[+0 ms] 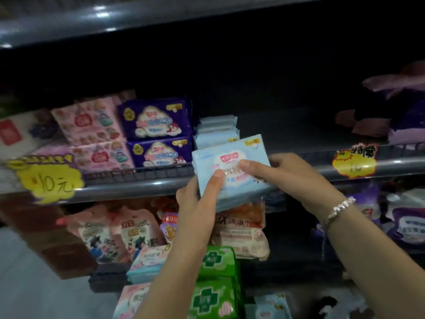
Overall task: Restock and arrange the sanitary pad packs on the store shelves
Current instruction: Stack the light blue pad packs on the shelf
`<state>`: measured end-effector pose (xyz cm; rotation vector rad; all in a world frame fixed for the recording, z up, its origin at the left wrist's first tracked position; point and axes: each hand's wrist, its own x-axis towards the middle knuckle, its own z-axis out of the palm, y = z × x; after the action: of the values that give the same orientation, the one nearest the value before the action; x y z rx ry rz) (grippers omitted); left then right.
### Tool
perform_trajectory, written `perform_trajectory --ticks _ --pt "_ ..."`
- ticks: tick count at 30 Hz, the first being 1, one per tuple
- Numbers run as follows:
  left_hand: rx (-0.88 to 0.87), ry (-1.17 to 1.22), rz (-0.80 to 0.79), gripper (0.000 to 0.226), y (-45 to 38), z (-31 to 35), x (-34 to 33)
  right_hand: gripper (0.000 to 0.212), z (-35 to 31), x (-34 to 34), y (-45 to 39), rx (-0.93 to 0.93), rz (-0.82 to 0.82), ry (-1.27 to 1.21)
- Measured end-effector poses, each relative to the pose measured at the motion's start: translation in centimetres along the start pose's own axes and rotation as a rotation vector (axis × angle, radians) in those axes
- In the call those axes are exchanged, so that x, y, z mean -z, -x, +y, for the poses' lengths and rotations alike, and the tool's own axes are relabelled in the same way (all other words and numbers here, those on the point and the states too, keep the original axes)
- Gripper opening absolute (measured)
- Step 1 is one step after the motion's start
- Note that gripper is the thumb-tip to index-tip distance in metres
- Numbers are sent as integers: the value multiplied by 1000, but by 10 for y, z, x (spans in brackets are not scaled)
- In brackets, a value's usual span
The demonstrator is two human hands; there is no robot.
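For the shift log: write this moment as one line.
both hands hold blue pack | at shelf rail | blue stack behind | pack not yet shelved

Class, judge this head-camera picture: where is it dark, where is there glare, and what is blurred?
Head view: shelf back above the purple packs is nearly black; glare streaks the top shelf edge; the light blue pack in both hands is soft; shelf lines bow, wide-angle.

Both hands (197, 203) (292, 178) raised, fingers curled

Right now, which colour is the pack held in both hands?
Light blue pack with a white and pink label, seen in the head view.
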<state>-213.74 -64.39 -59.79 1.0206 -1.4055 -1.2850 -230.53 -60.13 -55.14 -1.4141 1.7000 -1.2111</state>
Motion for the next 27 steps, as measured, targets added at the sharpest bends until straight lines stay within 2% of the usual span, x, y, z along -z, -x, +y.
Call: perform_trajectory --ticks 4,7,10,13,16,18,20,22,24,25,27 --pt "-178 -65 -39 29 -30 18 -5 66 1 1 -26 2 99 -176" --pt "-222 -84 -46 16 -54 16 -9 75 13 1 -42 12 125 -305" --pt "-187 -47 6 35 -77 6 -7 70 26 1 -54 4 108 -461" --pt "-162 -82 74 46 -103 -4 0 59 34 2 -67 -59 82 -753" --pt "-165 -242 1 41 -122 -9 4 78 40 6 -76 -81 78 -945" --pt "-99 -211 -33 43 -126 -9 4 88 45 6 -79 -84 96 -996" --pt "-30 -71 -53 47 -128 -9 6 75 48 7 -81 -85 124 -1017" --pt "8 20 -84 50 -131 -12 8 47 50 9 -82 -80 152 -1024" --pt "4 12 -127 51 -132 -9 6 21 52 11 -82 -86 177 -1016" --pt "6 -27 -141 54 -133 -7 4 18 52 12 -82 -87 178 -1008" --pt "13 -96 -167 63 -134 -3 1 26 53 12 -83 -86 174 -987"
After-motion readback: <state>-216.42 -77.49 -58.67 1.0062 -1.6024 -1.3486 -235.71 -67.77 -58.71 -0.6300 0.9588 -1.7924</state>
